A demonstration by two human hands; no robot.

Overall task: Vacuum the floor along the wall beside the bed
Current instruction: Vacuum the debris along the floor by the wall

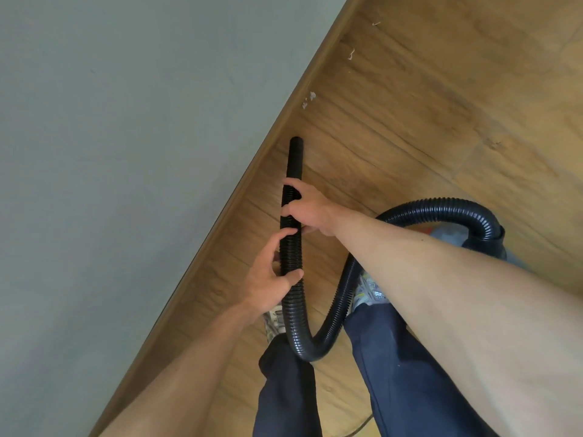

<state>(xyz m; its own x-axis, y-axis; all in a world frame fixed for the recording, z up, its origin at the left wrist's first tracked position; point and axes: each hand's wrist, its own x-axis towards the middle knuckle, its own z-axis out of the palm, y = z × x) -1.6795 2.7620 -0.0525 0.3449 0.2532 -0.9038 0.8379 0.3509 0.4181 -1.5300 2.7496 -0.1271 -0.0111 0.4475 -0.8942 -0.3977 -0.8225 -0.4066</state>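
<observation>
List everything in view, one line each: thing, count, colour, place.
wall: one, grey-green, left half of the view
skirting board: one, brown wood, runs diagonally between wall and floor
floor: one, brown wood-grain planks, right half
debris scraps: several, white, on the floor along the skirting board, beyond the hose tip
hose: one, black, corrugated; tip by the skirting board, loops back between the legs to the vacuum body
vacuum body: one, grey-blue with a red patch, at right, mostly hidden
shoes: two, grey patterned, on the floor
trousers: navy, bottom
left hand: grips the hose lower down
right hand: grips the hose nearer the tip
</observation>
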